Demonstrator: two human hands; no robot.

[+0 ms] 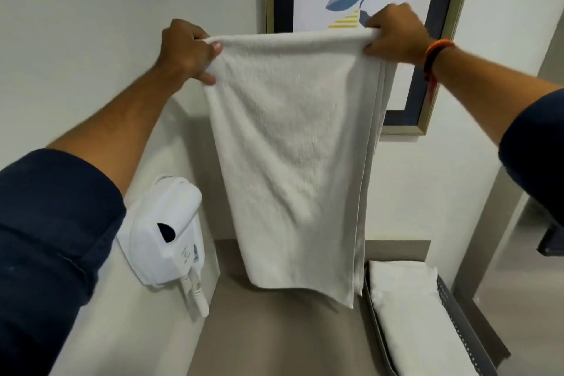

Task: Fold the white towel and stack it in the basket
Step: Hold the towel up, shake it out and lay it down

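While both hands, left point(189, 50) and right point(393, 35), are pinching the towel point(290, 161) aloft, matching corners squarely is looking key.

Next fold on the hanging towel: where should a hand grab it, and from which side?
Take the bottom hem of the towel, coming from below. It hangs free and flat, while the left hand and right hand already pinch the top corners; the layered right edge shows one fold is done.

Towel point(290, 146) hangs over counter point(274, 339); basket point(464, 323) at right w/ folded towels point(409, 308) inside; hairdryer point(164, 232) on left wall.
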